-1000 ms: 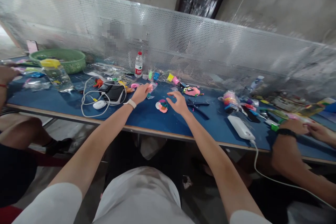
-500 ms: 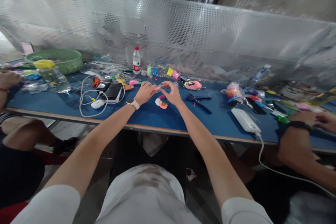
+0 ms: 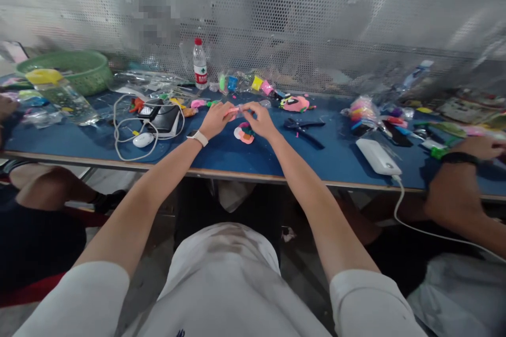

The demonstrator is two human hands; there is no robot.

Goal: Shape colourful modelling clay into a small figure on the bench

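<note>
Above the blue counter (image 3: 221, 161), the left fingers (image 3: 220, 108) are pinching a pink piece (image 3: 233, 110), its long axis running sideways toward the right fingers (image 3: 252, 107), which are curling nearly together at its end; whether they are gripping it, I cannot tell.

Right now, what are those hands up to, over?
Left hand holds pink piece; right hand at its end. Multicoloured piece lies just nearer the body. Pliers lie apart, off right.
</note>
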